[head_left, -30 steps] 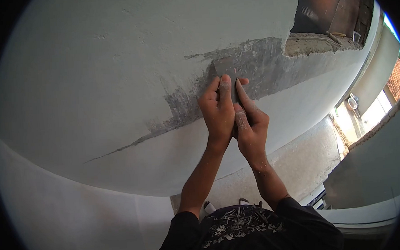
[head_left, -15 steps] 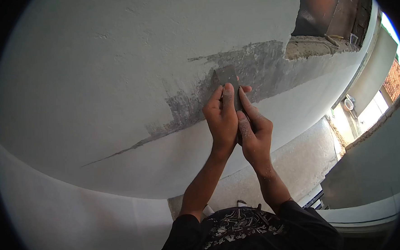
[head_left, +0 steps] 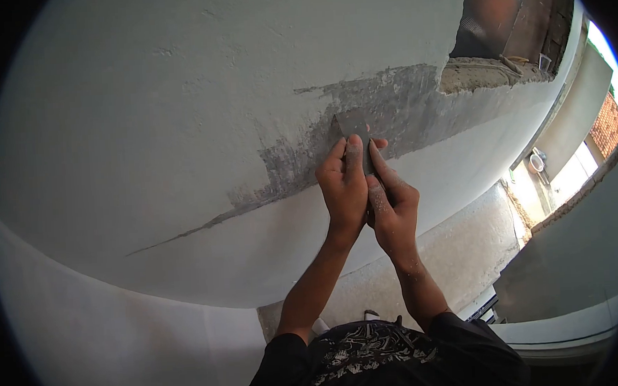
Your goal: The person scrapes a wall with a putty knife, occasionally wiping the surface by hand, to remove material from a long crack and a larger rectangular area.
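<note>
A flat grey scraper blade (head_left: 353, 124) lies against the wall, over a rough grey patch (head_left: 402, 104) bordered by pale paint. My left hand (head_left: 343, 184) is closed on the scraper, its thumb pressed along the near face. Just to its right, my right hand (head_left: 393, 206) also grips the tool, with the thumb and fingers lower down and one finger stretched up its edge. The handle is mostly hidden between both hands. Pale dust covers the fingertips.
At the upper right, an opening in the wall (head_left: 492, 22) has a rough broken ledge (head_left: 481, 74) with small objects on it. A white bucket (head_left: 536, 161) stands far right, near a bright gap and a brick surface (head_left: 609, 125). Below is a concrete floor (head_left: 458, 244).
The scraper blade has shifted slightly down and to the right on the wall, with both hands still around it.
</note>
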A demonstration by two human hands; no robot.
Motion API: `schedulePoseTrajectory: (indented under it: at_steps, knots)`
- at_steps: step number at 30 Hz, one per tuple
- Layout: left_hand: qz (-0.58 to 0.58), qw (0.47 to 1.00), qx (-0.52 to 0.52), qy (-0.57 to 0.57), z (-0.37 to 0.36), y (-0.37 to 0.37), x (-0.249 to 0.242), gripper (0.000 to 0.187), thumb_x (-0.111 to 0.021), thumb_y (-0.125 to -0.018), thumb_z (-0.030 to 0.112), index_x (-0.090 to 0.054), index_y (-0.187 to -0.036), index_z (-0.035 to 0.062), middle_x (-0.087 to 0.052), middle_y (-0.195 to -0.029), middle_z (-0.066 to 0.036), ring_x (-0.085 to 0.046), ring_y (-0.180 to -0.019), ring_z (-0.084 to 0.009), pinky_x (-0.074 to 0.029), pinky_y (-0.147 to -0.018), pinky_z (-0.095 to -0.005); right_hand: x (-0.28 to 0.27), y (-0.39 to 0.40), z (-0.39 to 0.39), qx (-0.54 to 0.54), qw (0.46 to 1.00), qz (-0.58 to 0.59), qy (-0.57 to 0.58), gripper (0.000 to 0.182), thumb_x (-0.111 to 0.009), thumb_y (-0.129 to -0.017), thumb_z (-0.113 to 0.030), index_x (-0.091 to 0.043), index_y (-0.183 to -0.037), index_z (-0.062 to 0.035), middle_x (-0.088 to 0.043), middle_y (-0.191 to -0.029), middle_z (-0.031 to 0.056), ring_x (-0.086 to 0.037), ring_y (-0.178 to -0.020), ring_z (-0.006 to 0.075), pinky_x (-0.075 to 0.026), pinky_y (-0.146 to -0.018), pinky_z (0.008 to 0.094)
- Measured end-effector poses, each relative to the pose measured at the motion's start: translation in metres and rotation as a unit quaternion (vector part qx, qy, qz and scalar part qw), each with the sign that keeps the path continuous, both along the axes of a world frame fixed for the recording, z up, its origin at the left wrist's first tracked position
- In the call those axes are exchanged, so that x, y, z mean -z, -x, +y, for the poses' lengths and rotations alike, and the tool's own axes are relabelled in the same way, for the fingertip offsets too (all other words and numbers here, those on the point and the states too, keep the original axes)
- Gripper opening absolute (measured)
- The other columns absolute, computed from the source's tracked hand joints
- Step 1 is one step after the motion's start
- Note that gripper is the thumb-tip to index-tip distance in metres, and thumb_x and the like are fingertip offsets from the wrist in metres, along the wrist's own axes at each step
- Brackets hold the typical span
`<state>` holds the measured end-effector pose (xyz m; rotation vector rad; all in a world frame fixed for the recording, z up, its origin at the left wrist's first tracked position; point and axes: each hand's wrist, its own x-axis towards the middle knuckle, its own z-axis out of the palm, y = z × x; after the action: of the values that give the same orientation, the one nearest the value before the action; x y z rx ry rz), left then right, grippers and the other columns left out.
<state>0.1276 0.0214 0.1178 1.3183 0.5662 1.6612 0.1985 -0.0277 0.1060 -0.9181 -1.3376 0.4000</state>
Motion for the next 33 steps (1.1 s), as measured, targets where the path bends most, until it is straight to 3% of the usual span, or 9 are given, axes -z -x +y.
schedulePoseTrajectory:
  at_steps: [4, 8, 12, 14, 16, 20, 24, 28, 33]
  knots:
    - [-0.085, 0.995, 0.046, 0.037, -0.007, -0.003, -0.034, 0.029, -0.046, -0.105, 0.017, -0.062, -0.090, -0.0025, -0.073, -0.089, -0.014, -0.063, -0.068, -0.0074, -0.049, -0.057, -0.0216, -0.019, -0.002, -0.010, -0.029, 0.995, 0.048, 0.084, 0.050, -0.053, -0.094, -0.006, -0.047, -0.143, 0.0010, -0.067, -0.096, 0.0142, -0.057, -0.081, 0.0088, -0.046, -0.072, 0.0221]
    - [-0.024, 1.000, -0.016, -0.002, 0.003, -0.005, 0.009, 0.028, -0.047, -0.105, 0.017, -0.062, -0.092, -0.0030, -0.073, -0.089, -0.013, -0.064, -0.070, -0.0078, -0.049, -0.058, -0.0219, 0.004, -0.002, -0.004, -0.016, 0.998, 0.033, 0.048, 0.049, -0.053, -0.095, -0.008, -0.047, -0.143, 0.0006, -0.067, -0.095, 0.0133, -0.057, -0.081, 0.0082, -0.045, -0.072, 0.0219]
    - [-0.069, 0.996, 0.037, 0.042, -0.008, -0.003, -0.030, 0.029, -0.046, -0.105, 0.016, -0.063, -0.093, -0.0039, -0.073, -0.089, -0.015, -0.067, -0.076, -0.0098, -0.050, -0.060, -0.0228, -0.018, -0.005, -0.016, -0.032, 0.990, 0.053, 0.124, 0.049, -0.053, -0.094, -0.008, -0.048, -0.142, 0.0009, -0.068, -0.094, 0.0134, -0.058, -0.082, 0.0086, -0.047, -0.075, 0.0240]
    - [-0.032, 0.998, 0.011, 0.046, -0.008, -0.003, -0.006, 0.028, -0.047, -0.105, 0.017, -0.063, -0.094, -0.0038, -0.073, -0.090, -0.015, -0.066, -0.074, -0.0093, -0.050, -0.060, -0.0228, -0.008, -0.005, -0.013, -0.016, 0.992, 0.025, 0.124, 0.048, -0.053, -0.095, -0.007, -0.048, -0.142, 0.0010, -0.067, -0.092, 0.0112, -0.057, -0.080, 0.0080, -0.047, -0.074, 0.0233]
    - [-0.020, 0.999, 0.004, 0.025, -0.003, -0.004, -0.006, 0.028, -0.046, -0.105, 0.018, -0.062, -0.097, -0.0038, -0.072, -0.092, -0.016, -0.065, -0.071, -0.0096, -0.052, -0.059, -0.0240, -0.004, -0.002, -0.004, -0.014, 0.999, 0.022, 0.029, 0.048, -0.052, -0.095, -0.005, -0.047, -0.143, 0.0009, -0.062, -0.088, 0.0069, -0.052, -0.074, 0.0070, -0.045, -0.070, 0.0219]
    - [-0.015, 1.000, 0.015, 0.012, -0.003, -0.001, -0.019, 0.029, -0.045, -0.105, 0.021, -0.061, -0.101, -0.0032, -0.070, -0.095, -0.016, -0.065, -0.064, -0.0109, -0.056, -0.053, -0.0264, -0.024, -0.005, -0.016, -0.046, 0.987, 0.055, 0.142, 0.049, -0.052, -0.095, -0.005, -0.046, -0.143, 0.0015, -0.068, -0.105, 0.0163, -0.061, -0.087, 0.0110, -0.048, -0.077, 0.0238]
    - [-0.007, 1.000, 0.011, 0.013, -0.001, 0.001, -0.001, 0.029, -0.045, -0.105, 0.021, -0.062, -0.100, -0.0023, -0.070, -0.094, -0.015, -0.065, -0.061, -0.0115, -0.055, -0.051, -0.0257, 0.000, 0.005, -0.013, -0.021, 0.998, 0.019, 0.049, 0.050, -0.052, -0.095, -0.008, -0.045, -0.144, 0.0026, -0.068, -0.108, 0.0186, -0.061, -0.096, 0.0139, -0.047, -0.085, 0.0256]
    - [-0.035, 0.998, 0.022, 0.038, -0.007, 0.003, -0.023, 0.029, -0.046, -0.105, 0.020, -0.063, -0.099, -0.0029, -0.071, -0.092, -0.015, -0.065, -0.064, -0.0099, -0.052, -0.053, -0.0236, -0.032, 0.004, -0.017, -0.026, 0.990, 0.027, 0.134, 0.050, -0.050, -0.094, -0.004, -0.044, -0.143, 0.0065, -0.064, -0.121, 0.0237, -0.063, -0.104, 0.0185, -0.046, -0.090, 0.0279]
    - [-0.001, 1.000, -0.005, 0.000, -0.004, 0.004, -0.005, 0.030, -0.047, -0.105, 0.020, -0.064, -0.098, -0.0036, -0.073, -0.092, -0.015, -0.065, -0.068, -0.0082, -0.050, -0.055, -0.0220, -0.007, 0.003, -0.007, -0.006, 0.998, 0.001, 0.060, 0.050, -0.050, -0.094, -0.004, -0.044, -0.143, 0.0041, -0.067, -0.112, 0.0209, -0.063, -0.098, 0.0167, -0.048, -0.086, 0.0264]
